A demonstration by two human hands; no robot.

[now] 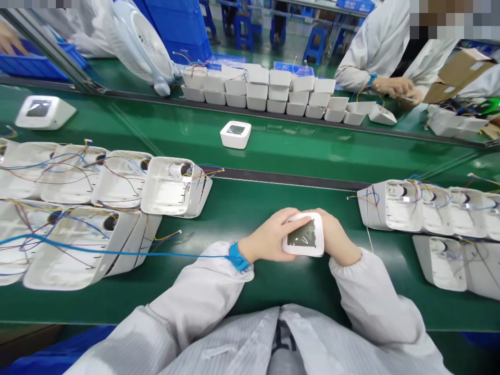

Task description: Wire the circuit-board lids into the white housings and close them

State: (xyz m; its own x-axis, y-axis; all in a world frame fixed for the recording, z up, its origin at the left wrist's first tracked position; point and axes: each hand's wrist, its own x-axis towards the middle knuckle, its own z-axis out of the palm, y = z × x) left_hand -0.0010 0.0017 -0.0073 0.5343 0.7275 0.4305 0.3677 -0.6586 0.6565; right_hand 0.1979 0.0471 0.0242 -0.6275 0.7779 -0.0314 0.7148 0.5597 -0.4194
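Observation:
A small white square device with a grey screen (304,235) is held between both my hands above the green table (242,208). My left hand (269,237) wraps around its left side, fingers closed over the top edge. Behind its right side, my right hand (338,237) grips it with the fingers curled. A blue wrist strap (238,257) with a blue cord sits on my left wrist.
Open white housings with coloured wires (97,208) lie stacked at the left, more (429,208) at the right. Two finished devices (235,134) (44,111) ride the conveyor belt. Stacked white shells (273,91) and a co-worker's hands (394,88) are across the belt.

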